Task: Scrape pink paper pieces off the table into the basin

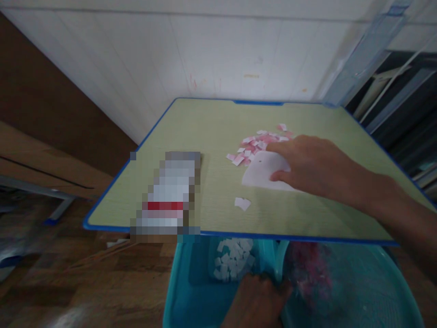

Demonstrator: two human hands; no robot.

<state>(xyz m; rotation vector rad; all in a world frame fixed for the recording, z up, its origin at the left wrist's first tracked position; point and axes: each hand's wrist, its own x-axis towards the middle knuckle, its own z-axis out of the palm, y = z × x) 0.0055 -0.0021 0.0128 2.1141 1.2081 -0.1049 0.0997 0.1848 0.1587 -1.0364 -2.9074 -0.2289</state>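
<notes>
My right hand [305, 159] reaches in over the table from the right, its thumb and fingers closed on a flat white piece [264, 169] with a rounded edge and a small dark dot. Beyond that piece lies a loose pile of small pink-and-white pieces [254, 145]. One small white scrap [242, 203] rests alone nearer the front edge. Below the table, my left hand [256, 296] is curled over a teal tub [194, 298], next to where it meets a second tub. Its fingertips are hidden. Small white square pieces [234, 259] lie inside the first tub.
The folding table [218, 218] has a blue rim. A blurred-out pale object [167, 196] sits on its left. The second teal tub [372, 282] holds something reddish. A clear plastic column [368, 54] stands at the back right, by a white wall [218, 54].
</notes>
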